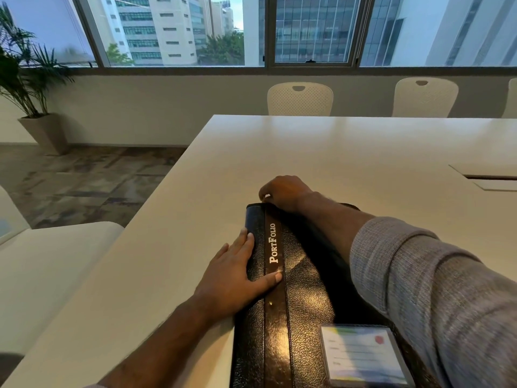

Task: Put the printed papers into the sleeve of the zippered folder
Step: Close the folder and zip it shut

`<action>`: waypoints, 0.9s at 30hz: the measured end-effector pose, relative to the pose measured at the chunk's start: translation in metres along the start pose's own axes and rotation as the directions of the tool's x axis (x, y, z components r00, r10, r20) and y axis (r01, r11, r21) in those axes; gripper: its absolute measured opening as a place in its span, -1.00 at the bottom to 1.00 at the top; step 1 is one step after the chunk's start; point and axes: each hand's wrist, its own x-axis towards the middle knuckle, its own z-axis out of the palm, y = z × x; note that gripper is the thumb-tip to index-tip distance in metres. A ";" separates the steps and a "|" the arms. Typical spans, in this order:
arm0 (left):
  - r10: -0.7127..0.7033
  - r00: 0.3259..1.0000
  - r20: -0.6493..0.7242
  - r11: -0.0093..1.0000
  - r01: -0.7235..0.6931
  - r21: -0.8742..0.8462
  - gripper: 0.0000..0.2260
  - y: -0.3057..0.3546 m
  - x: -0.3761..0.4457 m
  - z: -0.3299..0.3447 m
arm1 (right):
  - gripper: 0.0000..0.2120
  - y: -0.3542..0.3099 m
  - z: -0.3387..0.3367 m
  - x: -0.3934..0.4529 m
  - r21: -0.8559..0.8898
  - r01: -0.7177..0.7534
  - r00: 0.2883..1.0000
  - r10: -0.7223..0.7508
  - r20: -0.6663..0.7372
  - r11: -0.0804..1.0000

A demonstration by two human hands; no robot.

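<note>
A black leather zippered folder [302, 298] marked "PortFolio" lies closed on the white table [349, 152], running from the near edge toward the middle. A label card [363, 355] sits in a window on its cover. My left hand [237, 275] lies flat on the folder's left edge, fingers spread. My right hand [285, 193] reaches over the folder to its far left corner, where its fingertips pinch something small that looks like the zipper pull. No printed papers are in view.
White chairs [300, 99] stand along the table's far side, and another chair [42, 270] is at my left. A cable hatch [492, 177] is set in the table at the right. A potted plant [30, 88] stands by the window.
</note>
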 end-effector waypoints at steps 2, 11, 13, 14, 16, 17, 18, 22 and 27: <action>-0.008 1.000 0.006 1.000 0.008 0.005 -0.07 0.002 -0.001 -0.001 | -0.80 -0.003 -0.002 0.001 -0.010 0.000 1.000 0.000 0.009 1.000; -0.008 1.000 0.006 1.000 0.008 0.008 -0.08 0.005 -0.002 -0.003 | -0.81 -0.018 -0.014 0.003 -0.158 0.070 0.996 -0.062 0.057 0.985; -0.019 1.000 0.011 1.000 0.019 0.010 -0.07 0.005 -0.002 -0.002 | -0.79 -0.024 -0.018 0.004 -0.234 0.118 0.992 -0.105 0.067 0.965; -0.022 1.000 0.010 1.000 0.022 0.013 -0.07 0.004 -0.001 -0.001 | -0.78 -0.026 -0.020 0.005 -0.264 0.137 0.990 -0.122 0.072 0.955; -0.022 1.000 0.011 1.000 0.022 0.017 -0.06 0.003 0.000 0.000 | -0.78 -0.030 -0.023 0.006 -0.306 0.155 0.987 -0.135 0.084 0.939; -0.022 1.000 0.014 1.000 0.022 0.015 -0.06 0.002 0.000 0.000 | -0.77 -0.032 -0.024 0.005 -0.314 0.151 0.988 -0.129 0.089 0.937; -0.023 1.000 0.017 1.000 0.023 0.011 -0.05 0.002 0.000 0.001 | -0.75 -0.033 -0.024 0.004 -0.304 0.136 0.990 -0.114 0.088 0.943; -0.025 1.000 0.018 0.999 0.025 0.022 -0.05 0.002 0.000 0.002 | -0.65 -0.037 -0.021 -0.006 -0.250 0.043 0.999 -0.037 0.027 0.967; -0.009 1.000 -0.017 1.000 0.010 0.023 -0.01 0.000 0.001 0.005 | -0.81 -0.023 -0.020 -0.044 -0.279 -0.164 0.982 0.129 -0.140 0.946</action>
